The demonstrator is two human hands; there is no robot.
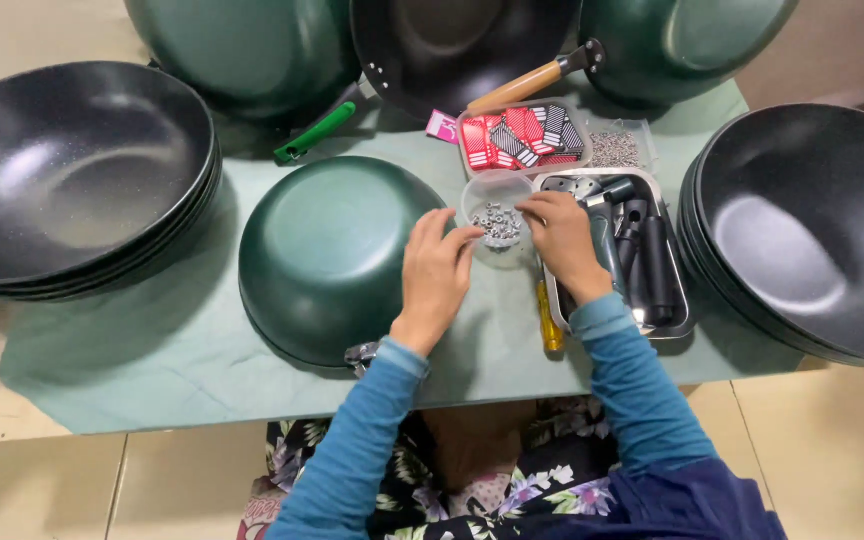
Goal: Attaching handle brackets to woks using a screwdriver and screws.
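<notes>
A green wok (327,255) lies upside down on the pale green mat (152,350) in front of me. My left hand (434,275) rests against its right side, fingers pointing at a small clear round tub (497,215) of little metal fasteners. My right hand (562,240) reaches to the same tub from the right, fingertips at its rim, lying over a metal tray (677,310). Whether either hand pinches a fastener I cannot make out.
Stacks of black-lined woks stand at the left (67,170) and right (812,230); more woks line the back, one with a wooden handle (522,85). A green handle (314,132), a box of red pieces (522,135), a bag of small parts (615,148) and a yellow-handled tool (549,320) lie nearby.
</notes>
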